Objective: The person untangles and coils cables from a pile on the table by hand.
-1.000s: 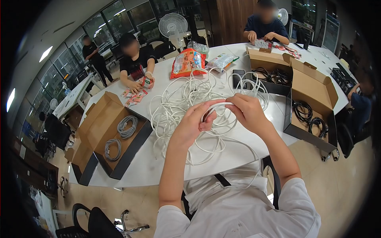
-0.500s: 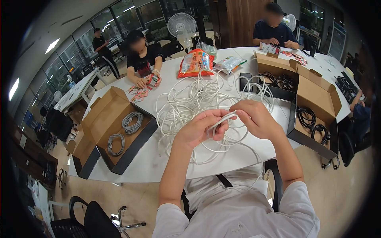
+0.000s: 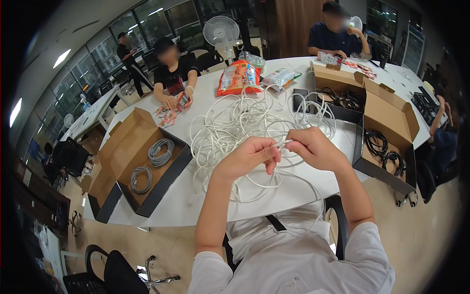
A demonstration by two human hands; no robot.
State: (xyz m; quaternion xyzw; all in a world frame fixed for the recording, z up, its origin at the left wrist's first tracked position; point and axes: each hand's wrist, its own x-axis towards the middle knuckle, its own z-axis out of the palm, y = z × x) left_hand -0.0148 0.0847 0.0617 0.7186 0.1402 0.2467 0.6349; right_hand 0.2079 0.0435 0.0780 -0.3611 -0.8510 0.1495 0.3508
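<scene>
A large loose tangle of white cable (image 3: 235, 115) lies on the white table in front of me. My left hand (image 3: 250, 156) pinches a stretch of this cable between thumb and fingers. Close beside it, my right hand (image 3: 313, 147) is closed on the same cable, and a short bit shows between the two hands. Both hands are above the near side of the tangle. One strand hangs over the table's front edge to my lap.
To the left, an open box (image 3: 154, 164) holds two coiled grey cables. Open boxes with black cables (image 3: 377, 143) stand on the right. Snack bags (image 3: 239, 78) and a dark phone (image 3: 299, 100) lie behind the tangle. People sit across the table (image 3: 205, 215).
My left fingers have closed from a looser, more open hold into a pinch on the cable. The seated person at the back right has raised a hand toward the head.
</scene>
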